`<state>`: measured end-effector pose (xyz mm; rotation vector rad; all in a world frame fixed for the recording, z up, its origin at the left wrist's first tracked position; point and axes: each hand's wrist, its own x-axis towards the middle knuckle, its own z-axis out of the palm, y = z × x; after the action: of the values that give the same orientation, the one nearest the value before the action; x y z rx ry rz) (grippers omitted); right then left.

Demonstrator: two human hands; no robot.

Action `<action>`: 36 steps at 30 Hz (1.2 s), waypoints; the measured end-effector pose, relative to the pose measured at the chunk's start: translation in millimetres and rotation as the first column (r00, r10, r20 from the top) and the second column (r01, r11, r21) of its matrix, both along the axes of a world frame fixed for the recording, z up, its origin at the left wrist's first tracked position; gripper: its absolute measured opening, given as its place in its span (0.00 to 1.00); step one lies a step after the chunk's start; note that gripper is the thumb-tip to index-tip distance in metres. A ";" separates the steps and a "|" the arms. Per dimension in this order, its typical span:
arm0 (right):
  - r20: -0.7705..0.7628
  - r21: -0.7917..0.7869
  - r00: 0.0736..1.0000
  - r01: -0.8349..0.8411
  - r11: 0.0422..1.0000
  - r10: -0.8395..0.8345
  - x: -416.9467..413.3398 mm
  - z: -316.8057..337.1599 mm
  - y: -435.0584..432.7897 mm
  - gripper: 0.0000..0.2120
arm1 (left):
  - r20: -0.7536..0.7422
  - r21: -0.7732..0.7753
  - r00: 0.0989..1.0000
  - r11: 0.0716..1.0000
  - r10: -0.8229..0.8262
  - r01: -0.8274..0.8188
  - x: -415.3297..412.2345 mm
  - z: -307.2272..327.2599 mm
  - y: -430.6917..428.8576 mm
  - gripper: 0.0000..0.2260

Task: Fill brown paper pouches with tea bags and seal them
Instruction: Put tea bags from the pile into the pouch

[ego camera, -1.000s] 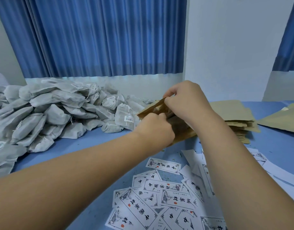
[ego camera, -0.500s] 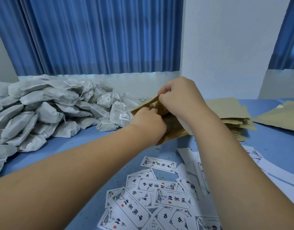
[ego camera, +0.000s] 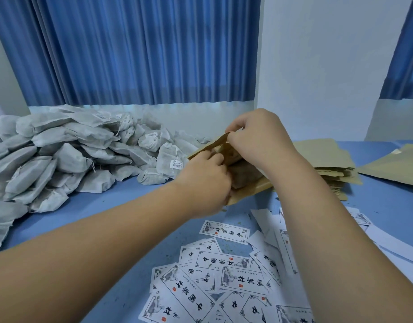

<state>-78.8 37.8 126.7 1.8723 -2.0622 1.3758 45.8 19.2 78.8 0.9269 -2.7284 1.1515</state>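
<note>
The brown paper pouch [ego camera: 247, 190] is held up off the bench [ego camera: 107, 206], over its middle and toward the far edge. It tilts with its open mouth pointing up and to the left, and it sits between the two hands.

The right grip [ego camera: 259, 138] is on the upper lip of the mouth. Thumb and forefinger are pinched tight on the paper edge and the other fingers are curled in beside them. The left grip [ego camera: 205, 180] is lower, at the near lip. Its fingers are curled closed against the pouch and their tips are tucked into the opening. Whether they also hold something inside cannot be made out.

Both forearms reach in from the near edge and meet at the pouch. The right wrist is bent so that hand arches over the top. The left hand has its knuckles facing up.

Grey tea bags [ego camera: 61, 155] are heaped along the left side, back to the far edge, and the closest ones lie just beside the left grip. A stack of empty pouches [ego camera: 329, 159] lies behind the right wrist. Printed labels [ego camera: 224, 276] are scattered toward the near edge, below the hands.
</note>
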 end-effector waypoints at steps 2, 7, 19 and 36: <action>-0.032 -0.037 0.999 0.027 0.999 -0.028 -2.2 1.8 2.0 0.12 | -0.154 -0.043 0.977 0.989 -0.148 0.143 17.0 -3.6 11.9 0.14; -0.064 -0.071 0.998 -0.023 0.997 0.019 -5.3 4.8 5.6 0.17 | -0.682 0.085 0.726 0.977 -0.088 0.198 66.1 -38.1 38.2 0.19; -0.364 -0.163 0.929 -0.137 0.977 0.070 37.1 20.4 26.5 0.15 | -0.696 0.398 -0.091 0.488 0.712 0.777 81.3 -34.8 37.9 0.46; -0.571 -0.152 0.782 -0.400 0.904 0.250 104.9 -25.2 132.9 0.11 | -0.571 0.470 -0.143 0.464 0.809 0.751 89.1 -41.4 86.9 0.14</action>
<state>26.1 170.6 101.4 2.2301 -1.2570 0.9372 134.9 106.0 37.4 1.0663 -1.2556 -1.2781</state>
